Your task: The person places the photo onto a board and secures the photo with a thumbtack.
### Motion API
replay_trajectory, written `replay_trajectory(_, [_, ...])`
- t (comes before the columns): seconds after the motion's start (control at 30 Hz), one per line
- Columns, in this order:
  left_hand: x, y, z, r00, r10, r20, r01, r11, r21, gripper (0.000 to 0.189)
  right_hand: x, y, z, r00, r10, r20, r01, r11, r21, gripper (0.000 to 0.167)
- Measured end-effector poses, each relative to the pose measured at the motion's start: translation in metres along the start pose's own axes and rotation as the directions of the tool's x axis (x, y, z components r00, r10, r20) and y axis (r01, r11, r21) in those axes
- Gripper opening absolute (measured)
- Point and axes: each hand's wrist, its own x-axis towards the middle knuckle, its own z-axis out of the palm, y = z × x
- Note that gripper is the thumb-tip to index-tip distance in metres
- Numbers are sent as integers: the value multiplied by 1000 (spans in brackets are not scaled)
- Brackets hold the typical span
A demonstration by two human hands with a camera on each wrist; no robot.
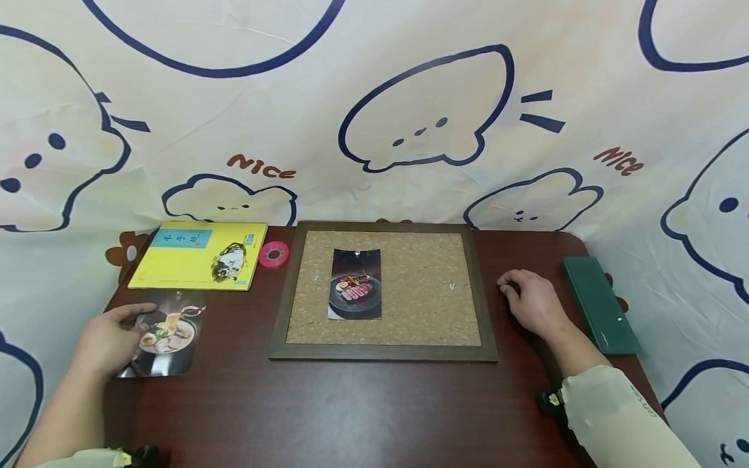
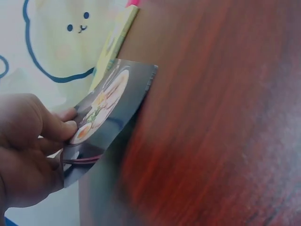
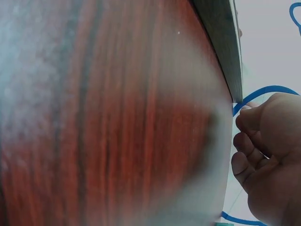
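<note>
My left hand pinches a photo print of a noodle bowl by its left edge, at the table's left side. The left wrist view shows the thumb on the print's face, and the print bends a little. At the centre back lies a framed cork board, with a photo of sliced meat on a dark plate fixed left of its middle. Right of the board, my right hand rests on the table, holding nothing. Its fingers hang loosely curled in the right wrist view.
A yellow book lies at the back left, beside a pink roll of tape. On the right edge sits a long dark green box. Small clear pins show on the cork. A patterned cloth surrounds the brown table.
</note>
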Motion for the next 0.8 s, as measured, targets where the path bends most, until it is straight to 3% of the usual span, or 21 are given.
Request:
replay_trajectory(0.33, [-5,21,-6,999,-31,32,35,992,-119,49,-1,-6,6,999,-16,-40,17,999,28,13])
replay_trajectory(0.6, [-9,49,3,1000,-14,25,18,987,-158,49,-1,-7,10,999,-11,-53,12,999,35,12])
replay_trajectory(0.8, [-6,60,9,999,19,40,-12,986,-167,48,-2,-8,14,999,-18,-43,20,999,42,12])
